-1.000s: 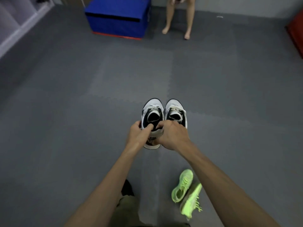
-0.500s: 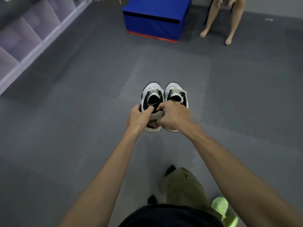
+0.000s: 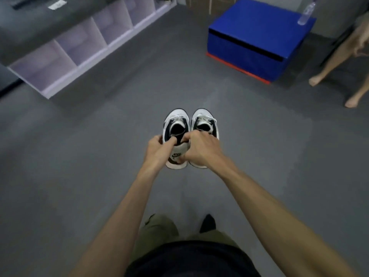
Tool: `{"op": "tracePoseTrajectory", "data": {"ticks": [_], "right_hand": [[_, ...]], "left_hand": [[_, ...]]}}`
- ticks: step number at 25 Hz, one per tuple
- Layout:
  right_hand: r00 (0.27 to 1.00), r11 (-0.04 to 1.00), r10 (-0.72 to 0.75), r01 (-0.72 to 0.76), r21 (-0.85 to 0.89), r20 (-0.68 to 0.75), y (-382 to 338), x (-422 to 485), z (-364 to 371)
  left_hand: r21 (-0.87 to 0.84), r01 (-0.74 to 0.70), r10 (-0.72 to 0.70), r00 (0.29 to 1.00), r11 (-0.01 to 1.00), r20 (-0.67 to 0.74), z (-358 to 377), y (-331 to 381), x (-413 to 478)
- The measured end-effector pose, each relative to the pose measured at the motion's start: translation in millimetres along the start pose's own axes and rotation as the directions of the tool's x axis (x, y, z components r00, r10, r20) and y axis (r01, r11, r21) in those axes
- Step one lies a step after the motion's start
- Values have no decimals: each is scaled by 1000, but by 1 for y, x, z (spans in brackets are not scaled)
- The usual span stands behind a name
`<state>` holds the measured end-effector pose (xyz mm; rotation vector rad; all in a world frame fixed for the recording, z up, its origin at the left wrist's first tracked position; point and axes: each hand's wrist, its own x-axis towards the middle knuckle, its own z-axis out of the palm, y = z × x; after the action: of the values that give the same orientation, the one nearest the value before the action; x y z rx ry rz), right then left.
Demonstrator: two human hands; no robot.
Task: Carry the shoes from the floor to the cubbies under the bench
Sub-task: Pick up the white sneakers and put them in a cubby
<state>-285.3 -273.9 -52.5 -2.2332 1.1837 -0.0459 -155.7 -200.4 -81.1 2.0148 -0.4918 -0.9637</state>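
Note:
I hold a pair of white and black sneakers side by side above the grey floor, toes pointing away. My left hand (image 3: 158, 149) grips the heel of the left sneaker (image 3: 175, 124), fingers hooked inside its opening. The heel of the right sneaker (image 3: 204, 121) is held in my right hand (image 3: 201, 150). The bench (image 3: 30, 21) with its row of pale lilac cubbies (image 3: 79, 43) runs along the upper left, well away from the shoes.
A blue padded box (image 3: 257, 39) with a red base stands at the upper right, a clear bottle (image 3: 306, 12) on its far corner. A seated person's bare legs (image 3: 339, 62) are at the right edge. Grey foam mats (image 3: 99, 156) cover the floor.
The view has swung left and moved forward: the cubbies now fill the upper left, the blue box has slid right. The green shoes have dropped out of view. My grip is unchanged.

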Motion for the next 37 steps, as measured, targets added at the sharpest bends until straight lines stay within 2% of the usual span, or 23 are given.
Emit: {"op": "tracePoseTrajectory", "data": {"ticks": [5,8,12,16,21,24,28,34,37], "right_hand": [[991,991,-118,121,-49,68,-15,145,-31],[987,990,-123,130,-63,103,-26,245,-45],[992,996,-60,67,-62,108,-37,379,-77],[999,1000,3,-1,-25,54,-37,501,-129],[1000,1000,9,-9,3,28,-12,657,-188],[998,999,-35,33,29,44,15,762,-226],[994,997,-80,78,21,80,41,884,-291],[981,987,-155,159,-24,115,50,1047,-358],[975,981,-174,184,-63,136,47,1132,-377]], "left_hand": [[-139,19,-32,996,990,-89,-6,56,114],[-188,9,-30,993,982,-110,-9,92,205],[-164,33,-45,997,986,-66,-8,156,332],[-82,28,-31,999,996,-27,0,244,446],[-4,7,-7,1000,1000,-18,33,341,587],[-21,-17,16,999,1000,-39,67,398,675],[-41,22,-25,997,999,-66,105,482,768],[-124,34,-52,988,992,-148,131,578,898],[-161,42,-65,988,986,-142,135,612,969]]}}
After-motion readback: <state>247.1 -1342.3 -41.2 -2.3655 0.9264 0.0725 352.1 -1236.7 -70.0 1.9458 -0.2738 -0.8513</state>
